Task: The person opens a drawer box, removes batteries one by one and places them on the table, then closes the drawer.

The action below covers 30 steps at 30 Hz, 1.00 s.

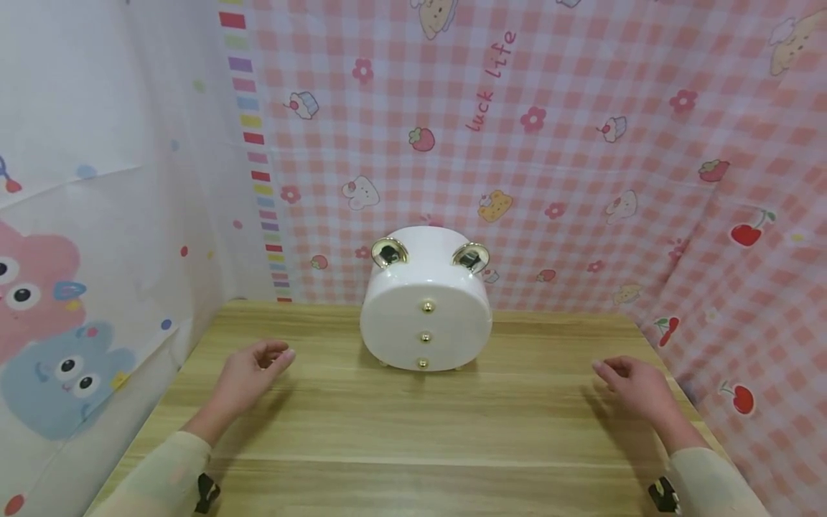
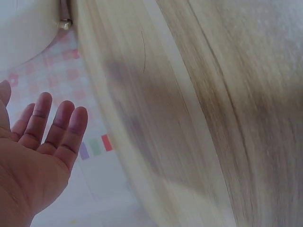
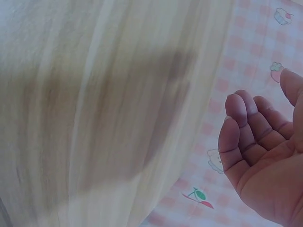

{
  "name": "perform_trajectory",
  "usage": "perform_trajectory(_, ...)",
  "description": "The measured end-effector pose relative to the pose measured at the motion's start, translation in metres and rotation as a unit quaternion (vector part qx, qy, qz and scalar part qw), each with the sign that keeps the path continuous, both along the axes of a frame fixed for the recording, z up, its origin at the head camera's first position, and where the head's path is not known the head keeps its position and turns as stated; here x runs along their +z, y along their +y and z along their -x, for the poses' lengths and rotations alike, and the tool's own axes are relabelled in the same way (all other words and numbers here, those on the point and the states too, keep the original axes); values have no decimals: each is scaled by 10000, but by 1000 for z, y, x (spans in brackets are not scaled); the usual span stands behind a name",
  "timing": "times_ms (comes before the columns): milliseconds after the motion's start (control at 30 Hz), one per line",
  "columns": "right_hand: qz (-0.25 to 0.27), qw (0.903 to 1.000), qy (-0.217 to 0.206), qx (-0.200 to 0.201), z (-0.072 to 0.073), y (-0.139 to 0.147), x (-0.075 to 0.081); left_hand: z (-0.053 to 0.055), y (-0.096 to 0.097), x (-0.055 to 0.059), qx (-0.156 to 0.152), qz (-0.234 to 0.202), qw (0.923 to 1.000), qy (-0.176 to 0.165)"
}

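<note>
A glossy white rounded box (image 1: 394,327) with three gold knobs down its front and two round gold ears on top stands at the back middle of the wooden table (image 1: 388,431). To its left hovers my left hand (image 1: 253,370), fingers loosely bent and holding nothing. My right hand (image 1: 636,388) is off to the box's right, also relaxed and without anything in it. Both hands are well apart from the box. In the left wrist view, part of the white box (image 2: 28,33) shows at the top left, beyond the fingers (image 2: 66,123).
Behind the table hangs a pink checked cloth (image 1: 388,165) with cartoon prints, which continues along the right side. A white cloth (image 1: 161,215) with cartoon figures covers the left side. Dark bands (image 1: 207,493) sit at both sleeves.
</note>
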State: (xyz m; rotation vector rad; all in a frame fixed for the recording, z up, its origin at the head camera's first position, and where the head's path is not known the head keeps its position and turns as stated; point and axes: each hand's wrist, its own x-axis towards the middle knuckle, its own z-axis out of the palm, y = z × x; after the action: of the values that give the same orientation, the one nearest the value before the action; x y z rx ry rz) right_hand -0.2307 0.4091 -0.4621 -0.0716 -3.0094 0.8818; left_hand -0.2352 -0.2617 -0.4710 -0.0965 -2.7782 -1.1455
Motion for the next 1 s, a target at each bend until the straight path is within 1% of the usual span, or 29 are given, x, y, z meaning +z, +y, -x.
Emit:
perform_trajectory(267,264,9996,91,-70,-6,-6,8,-1,-1,-5,60,-162,9998,120)
perform_trajectory(433,361,9989,268,-134,-11,-13,12,-2,1,-4,65,-271,9995,161)
perform_trajectory(633,493,9977,458,-96,-13,-28,18,-4,9,-1,86,-560,9984,51)
perform_trajectory(800,409,9965,719,-90,-11,-40,21,-4,17,-1,28,-874,9962,-4)
perform_trajectory(1000,510,9953,812,-105,-10,-50,27,-5,25,1,-32,-1169,9931,-81)
